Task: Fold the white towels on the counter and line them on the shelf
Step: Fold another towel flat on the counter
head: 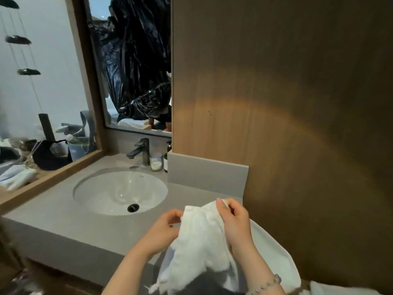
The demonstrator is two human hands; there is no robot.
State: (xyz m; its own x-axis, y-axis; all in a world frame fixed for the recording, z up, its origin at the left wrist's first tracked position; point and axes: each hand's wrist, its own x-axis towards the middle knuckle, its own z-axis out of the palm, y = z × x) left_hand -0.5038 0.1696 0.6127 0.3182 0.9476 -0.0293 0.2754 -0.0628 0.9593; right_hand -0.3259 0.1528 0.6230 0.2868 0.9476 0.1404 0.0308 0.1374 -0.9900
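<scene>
My left hand (163, 228) and right hand (234, 220) each pinch a top corner of the white towel (200, 248); its length hangs down toward me, at the counter (63, 226)'s near edge.

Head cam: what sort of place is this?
Probably a bathroom, maybe a hotel's: a white sink sunk in a grey counter, a dark faucet behind it, a mirror on the wall. The left hand and right hand pinch a white towel.

White sink (102, 194), dark faucet (143, 150), glass jar (156, 162), brown bottle (166, 159)
</scene>
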